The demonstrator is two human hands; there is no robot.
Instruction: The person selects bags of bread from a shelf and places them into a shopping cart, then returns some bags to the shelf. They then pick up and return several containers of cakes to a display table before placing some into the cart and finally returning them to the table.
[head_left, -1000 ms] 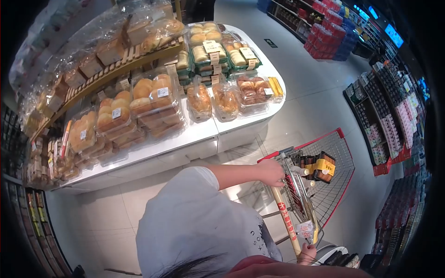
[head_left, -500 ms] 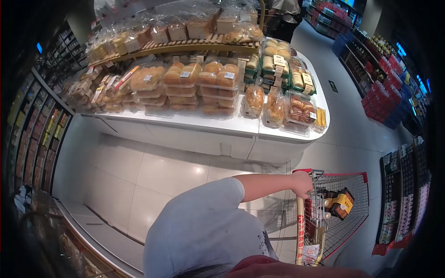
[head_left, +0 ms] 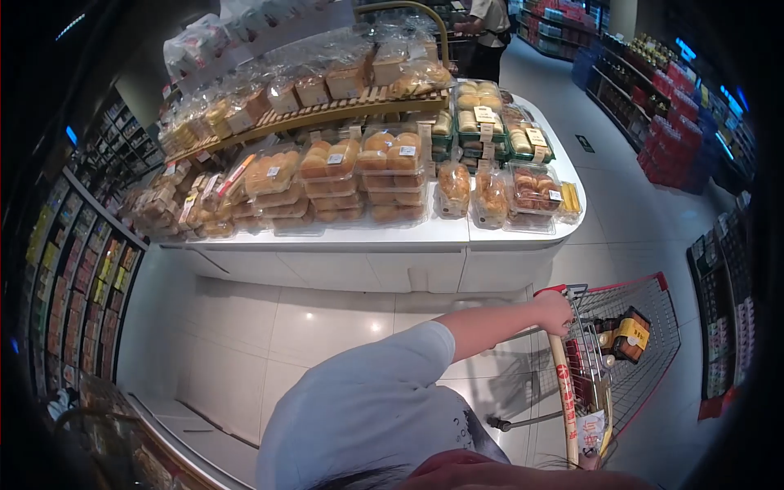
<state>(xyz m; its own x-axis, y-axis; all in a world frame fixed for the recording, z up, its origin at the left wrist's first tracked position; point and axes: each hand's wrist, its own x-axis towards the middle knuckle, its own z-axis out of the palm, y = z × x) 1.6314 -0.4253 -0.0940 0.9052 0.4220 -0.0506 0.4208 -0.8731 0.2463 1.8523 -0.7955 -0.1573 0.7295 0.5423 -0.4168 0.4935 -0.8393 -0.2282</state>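
Observation:
My left hand is closed round the upper end of a shopping cart's pale handle, which has red lettering. From a light-coloured short sleeve my left arm reaches across to it. The wire cart has red trim on its rim. Inside lies a dark package with a yellow label, with items beside it too small to name. A white sheet with red print hangs near the handle's lower end. I cannot make out my right hand.
A white counter bears several clear boxes of buns and bagged bread. Bagged loaves line a slatted shelf above. A person stands behind. Shelves flank the cart's right; red stacked packs stand farther back.
The counter's front edge and the cart sit lower in view, and the cart is farther right. More of the upper bread shelf shows. My left hand stays on the handle.

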